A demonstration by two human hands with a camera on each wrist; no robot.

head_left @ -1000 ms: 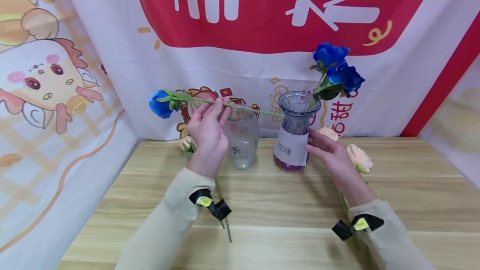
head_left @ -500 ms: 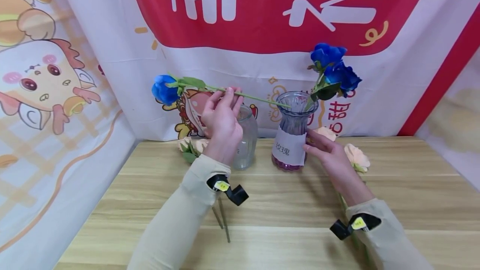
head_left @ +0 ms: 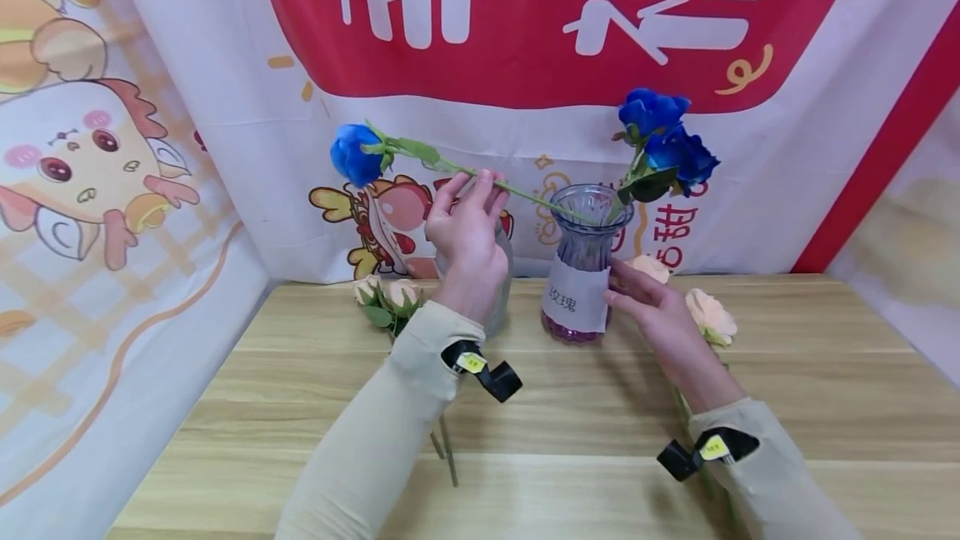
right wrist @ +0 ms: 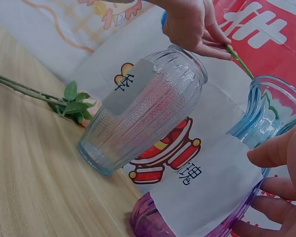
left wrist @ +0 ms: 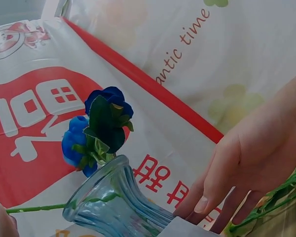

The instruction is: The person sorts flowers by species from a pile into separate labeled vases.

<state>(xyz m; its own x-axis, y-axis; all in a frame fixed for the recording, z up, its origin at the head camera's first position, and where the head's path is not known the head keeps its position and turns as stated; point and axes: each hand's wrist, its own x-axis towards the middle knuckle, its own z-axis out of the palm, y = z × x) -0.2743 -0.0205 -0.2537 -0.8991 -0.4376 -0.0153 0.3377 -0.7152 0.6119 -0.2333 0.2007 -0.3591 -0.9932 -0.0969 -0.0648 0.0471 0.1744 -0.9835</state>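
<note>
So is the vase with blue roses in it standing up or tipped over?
Standing up. The vase rests on its base on the table, mouth facing up.

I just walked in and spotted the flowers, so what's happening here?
A person's left hand pinches a blue rose by its stem, whose end is inside the mouth of a blue-and-purple vase. The right hand rests against that vase, where two more blue roses stand. A clear vase is beside it; pale flowers lie on the table.
</note>
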